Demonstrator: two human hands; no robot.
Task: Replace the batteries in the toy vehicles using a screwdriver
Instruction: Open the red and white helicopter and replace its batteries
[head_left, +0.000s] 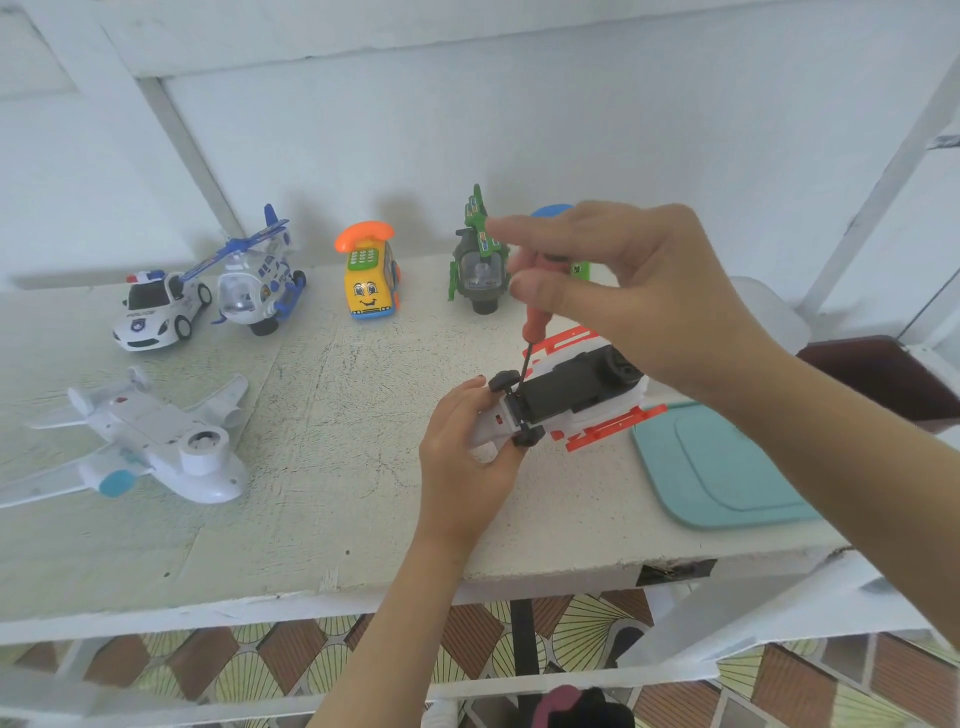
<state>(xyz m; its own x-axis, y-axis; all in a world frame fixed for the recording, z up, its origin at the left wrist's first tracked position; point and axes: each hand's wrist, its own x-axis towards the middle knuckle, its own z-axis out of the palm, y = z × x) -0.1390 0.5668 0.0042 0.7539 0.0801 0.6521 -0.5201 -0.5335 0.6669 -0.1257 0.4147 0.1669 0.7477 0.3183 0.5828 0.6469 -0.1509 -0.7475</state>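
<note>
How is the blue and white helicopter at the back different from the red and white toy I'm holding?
The blue helicopter stands upright on the table; the red-and-white toy is turned underside up, black base showing.
The blue helicopter is untouched; the left hand grips the red-and-white toy while the right hand points a screwdriver at its underside.
The blue helicopter has blue trim, the red-and-white toy red.
Both have white bodies.
</note>
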